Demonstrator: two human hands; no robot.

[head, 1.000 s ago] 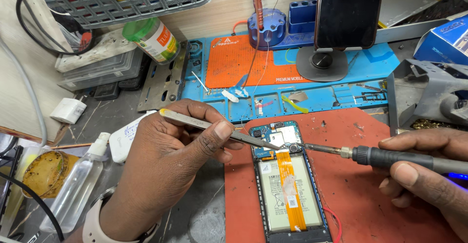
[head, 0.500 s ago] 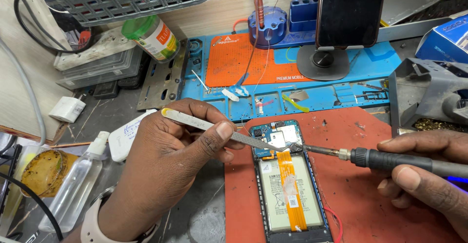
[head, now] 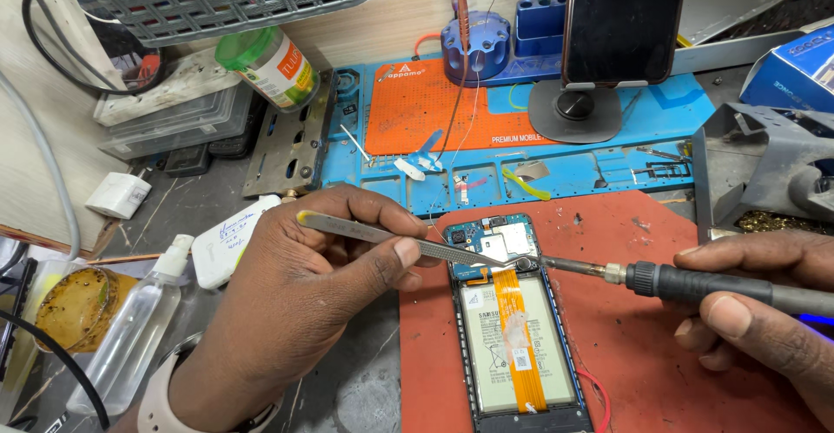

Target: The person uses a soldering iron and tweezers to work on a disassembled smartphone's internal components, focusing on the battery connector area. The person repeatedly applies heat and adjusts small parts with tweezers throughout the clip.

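On the red mat (head: 660, 329), an opened phone (head: 512, 329) lies under two tools.
Left hand (head: 304, 303) pinches steel tweezers (head: 408, 244); right hand (head: 764, 311) grips a soldering iron (head: 686, 282), tips meeting at the phone's upper board. Green-capped bottle (head: 271, 66) with orange label lies upper left; blue box (head: 795, 72) far right.

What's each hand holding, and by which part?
Left hand pinches metal tweezers mid-shaft; right hand holds the soldering iron by its black handle.

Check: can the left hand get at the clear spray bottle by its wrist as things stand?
Probably not at once: the spray bottle lies unobstructed beside the left hand, but its fingers grip tweezers held to the opened phone.
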